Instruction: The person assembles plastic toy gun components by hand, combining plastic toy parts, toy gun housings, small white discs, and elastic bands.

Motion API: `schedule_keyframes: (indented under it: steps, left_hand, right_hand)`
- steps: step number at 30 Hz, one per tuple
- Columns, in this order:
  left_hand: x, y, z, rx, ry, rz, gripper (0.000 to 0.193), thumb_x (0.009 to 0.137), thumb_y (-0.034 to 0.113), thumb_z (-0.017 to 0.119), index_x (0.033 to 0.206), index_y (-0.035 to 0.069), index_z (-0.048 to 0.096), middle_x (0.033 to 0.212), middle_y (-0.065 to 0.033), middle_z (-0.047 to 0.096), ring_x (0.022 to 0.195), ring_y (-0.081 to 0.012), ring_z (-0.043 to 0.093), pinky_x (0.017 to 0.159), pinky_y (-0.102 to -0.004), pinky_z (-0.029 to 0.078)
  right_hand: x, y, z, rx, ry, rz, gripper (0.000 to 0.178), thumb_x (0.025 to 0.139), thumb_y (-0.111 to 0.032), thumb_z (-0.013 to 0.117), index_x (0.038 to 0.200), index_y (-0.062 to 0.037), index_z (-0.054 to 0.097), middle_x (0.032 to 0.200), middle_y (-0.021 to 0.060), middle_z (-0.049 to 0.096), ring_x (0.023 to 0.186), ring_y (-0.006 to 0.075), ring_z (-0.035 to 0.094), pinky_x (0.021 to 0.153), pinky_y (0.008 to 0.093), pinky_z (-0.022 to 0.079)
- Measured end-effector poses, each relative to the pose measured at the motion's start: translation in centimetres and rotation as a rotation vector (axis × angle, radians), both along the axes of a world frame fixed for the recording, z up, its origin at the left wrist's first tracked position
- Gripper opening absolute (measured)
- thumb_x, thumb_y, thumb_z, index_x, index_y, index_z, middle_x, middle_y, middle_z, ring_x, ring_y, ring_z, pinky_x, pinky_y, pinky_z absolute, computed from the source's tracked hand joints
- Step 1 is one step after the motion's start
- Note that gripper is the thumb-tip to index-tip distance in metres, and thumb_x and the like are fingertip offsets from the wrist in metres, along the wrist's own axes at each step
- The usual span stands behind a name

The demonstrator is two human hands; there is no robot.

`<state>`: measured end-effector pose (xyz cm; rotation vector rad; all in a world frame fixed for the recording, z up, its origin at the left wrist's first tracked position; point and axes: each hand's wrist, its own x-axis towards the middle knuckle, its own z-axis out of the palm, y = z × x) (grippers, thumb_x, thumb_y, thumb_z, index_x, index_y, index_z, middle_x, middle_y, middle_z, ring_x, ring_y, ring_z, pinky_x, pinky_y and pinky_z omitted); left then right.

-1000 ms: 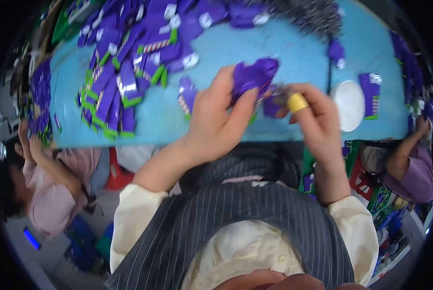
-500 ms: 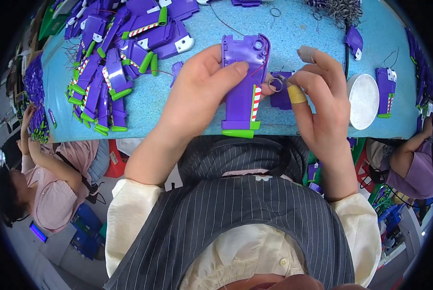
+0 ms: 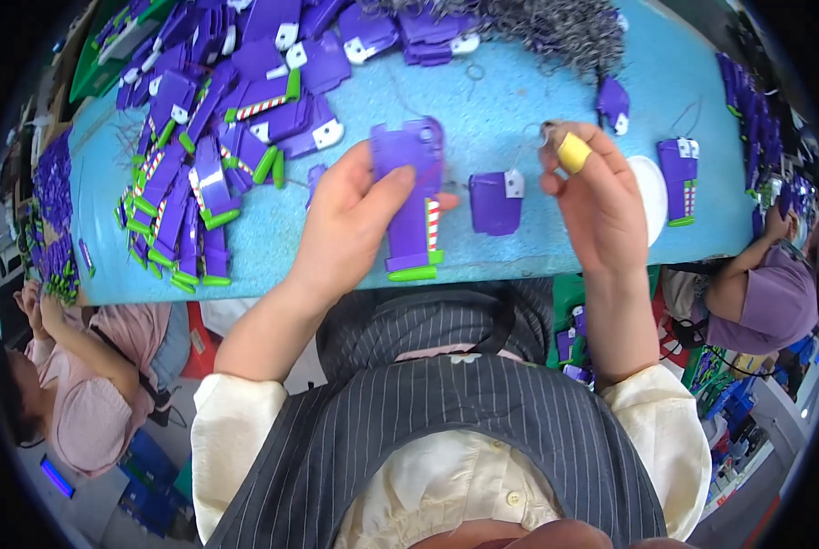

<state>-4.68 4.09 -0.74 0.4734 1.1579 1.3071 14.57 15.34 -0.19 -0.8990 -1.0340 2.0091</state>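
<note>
My left hand is closed on a purple plastic shell, its thumb pressed on the shell's face. This shell has a red-and-white striped edge, a green strip at its near end and a reddish wire near its top. Apart from it to the right, my right hand is raised with its fingertips pinched together around a thin coiled wire. Yellow tape wraps one finger. Between my hands, a shorter purple piece with a white corner lies on the table.
A pile of purple pieces covers the table's left side. At the back lies a tangle of grey wires. Behind my right hand, a white round dish is partly hidden. Another purple piece lies beyond it. People sit at both sides.
My right hand has drawn away from the shell, to the right and farther up, with the coiled wire. My left hand still holds the shell. The whole view has shifted.
</note>
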Motion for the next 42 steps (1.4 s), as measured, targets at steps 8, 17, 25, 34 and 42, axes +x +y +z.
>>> schedule_keyframes:
  steps: [8, 17, 25, 34, 42]
  left_hand:
    - [-0.1, -2.2, 1.2, 0.134, 0.001, 0.172, 0.036, 0.091, 0.014, 0.048, 0.122, -0.002, 0.042, 0.118, -0.024, 0.053, 0.089, -0.0273, 0.065, 0.074, -0.0316, 0.054]
    - [2.9, -0.5, 1.9, 0.144, -0.293, 0.093, 0.03, 0.092, 0.014, 0.043, 0.115, -0.004, 0.047, 0.109, -0.023, 0.058, 0.091, -0.0268, 0.064, 0.08, -0.0329, 0.053]
    - [2.1, -0.1, 0.2, 0.059, -0.262, 0.064, 0.029, 0.093, 0.015, 0.041, 0.111, -0.006, 0.049, 0.102, -0.0216, 0.061, 0.091, -0.026, 0.064, 0.082, -0.0334, 0.052]
    - [2.0, 0.6, 0.6, 0.07, -0.238, 0.083, 0.028, 0.092, 0.012, 0.043, 0.116, -0.004, 0.044, 0.108, -0.0211, 0.059, 0.093, -0.0288, 0.063, 0.082, -0.0382, 0.052]
    - [3.0, -3.7, 2.1, 0.05, -0.15, -0.113, 0.038, 0.092, 0.007, 0.044, 0.127, -0.003, 0.032, 0.117, -0.0249, 0.053, 0.102, -0.0319, 0.058, 0.086, -0.0396, 0.049]
  right_hand:
    - [0.7, -1.1, 0.8, -0.013, 0.052, -0.096, 0.015, 0.085, -0.013, 0.056, 0.096, -0.0038, 0.06, 0.093, 0.0011, 0.059, 0.08, 0.0073, 0.05, 0.068, 0.0232, 0.039]
    - [-1.8, -4.0, 1.6, 0.108, -0.071, -0.058, 0.012, 0.083, -0.008, 0.055, 0.093, -0.0018, 0.06, 0.086, -0.0006, 0.059, 0.074, 0.0048, 0.049, 0.067, 0.0196, 0.038]
    - [-0.9, -2.8, -1.0, 0.015, -0.044, 0.137, 0.01, 0.081, -0.006, 0.052, 0.085, -0.0007, 0.06, 0.082, -0.0014, 0.057, 0.073, 0.0051, 0.047, 0.069, 0.0207, 0.037]
    - [0.6, -2.2, -1.1, 0.097, -0.072, -0.014, 0.011, 0.079, -0.003, 0.051, 0.085, 0.0011, 0.058, 0.088, 0.0026, 0.056, 0.079, 0.0086, 0.049, 0.073, 0.0221, 0.037]
    - [13.6, -1.1, 2.9, 0.903, -0.869, -0.331, 0.016, 0.075, 0.004, 0.05, 0.088, 0.0032, 0.059, 0.103, 0.0099, 0.054, 0.088, 0.0131, 0.051, 0.072, 0.0204, 0.038]
